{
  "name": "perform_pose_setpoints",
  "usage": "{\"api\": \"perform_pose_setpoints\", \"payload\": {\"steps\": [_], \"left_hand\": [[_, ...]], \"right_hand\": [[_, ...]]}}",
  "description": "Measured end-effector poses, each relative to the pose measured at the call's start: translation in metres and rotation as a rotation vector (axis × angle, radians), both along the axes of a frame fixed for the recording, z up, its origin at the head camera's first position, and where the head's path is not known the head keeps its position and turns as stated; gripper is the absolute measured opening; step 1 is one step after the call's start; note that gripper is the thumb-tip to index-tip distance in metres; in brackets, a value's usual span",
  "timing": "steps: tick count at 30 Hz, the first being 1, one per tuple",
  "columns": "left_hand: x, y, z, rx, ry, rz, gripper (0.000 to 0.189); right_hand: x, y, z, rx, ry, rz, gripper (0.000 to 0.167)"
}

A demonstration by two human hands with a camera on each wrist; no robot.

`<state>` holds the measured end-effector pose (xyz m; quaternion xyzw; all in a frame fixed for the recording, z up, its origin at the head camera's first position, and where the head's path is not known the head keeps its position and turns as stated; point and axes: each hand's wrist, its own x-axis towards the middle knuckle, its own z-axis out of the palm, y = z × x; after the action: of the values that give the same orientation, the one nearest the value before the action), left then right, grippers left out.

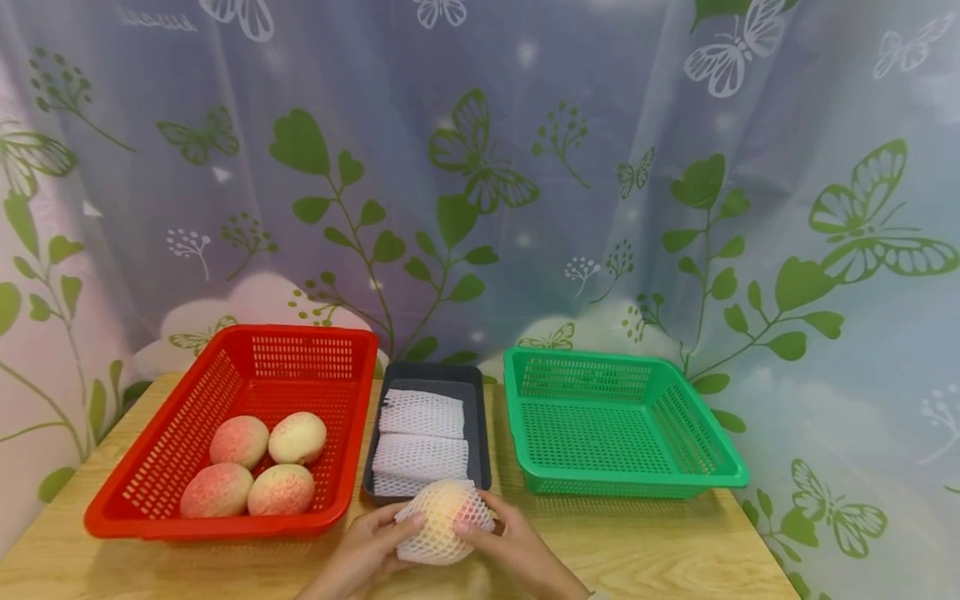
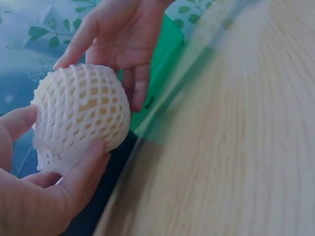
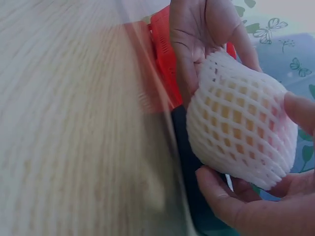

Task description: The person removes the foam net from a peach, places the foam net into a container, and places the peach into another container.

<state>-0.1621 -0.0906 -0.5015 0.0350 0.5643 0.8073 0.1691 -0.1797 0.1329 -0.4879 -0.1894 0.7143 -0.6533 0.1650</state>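
A peach (image 1: 444, 521) wrapped in a white foam net sleeve (image 2: 81, 105) is held between both hands above the front of the table. My left hand (image 1: 369, 546) grips its left side, thumb on the near face and fingers beneath. On the opposite side my right hand (image 1: 517, 542) grips the peach, its thumb pressed to the net. In the right wrist view the net (image 3: 236, 118) covers most of the fruit and bunches at the end by the left hand. Just behind, flat foam net sleeves (image 1: 422, 454) lie in a dark tray (image 1: 480, 417).
To the left stands a red basket (image 1: 352, 450) with several bare peaches (image 1: 240, 442). A green basket (image 1: 585, 429) with nothing in it stands to the right. The wooden table (image 1: 637, 550) backs onto a patterned curtain (image 1: 480, 250).
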Motion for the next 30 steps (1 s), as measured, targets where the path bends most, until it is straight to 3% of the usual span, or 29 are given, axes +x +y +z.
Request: {"api": "perform_pose_setpoints", "payload": {"steps": [3, 10, 19, 30], "left_hand": [[0.001, -0.003, -0.004, -0.035, -0.005, -0.031, 0.06], [0.0, -0.007, -0.011, -0.101, 0.004, -0.079, 0.059], [-0.002, -0.003, -0.011, -0.157, 0.034, 0.019, 0.06], [-0.001, -0.004, -0.013, -0.195, 0.038, 0.031, 0.061]], "right_hand": [[-0.002, 0.002, -0.005, 0.0, -0.007, 0.051, 0.055], [-0.003, 0.004, -0.013, 0.045, 0.0, 0.057, 0.053], [-0.007, 0.003, -0.015, 0.077, 0.031, 0.047, 0.052], [-0.005, 0.003, -0.015, 0.12, 0.067, 0.056, 0.051]]}}
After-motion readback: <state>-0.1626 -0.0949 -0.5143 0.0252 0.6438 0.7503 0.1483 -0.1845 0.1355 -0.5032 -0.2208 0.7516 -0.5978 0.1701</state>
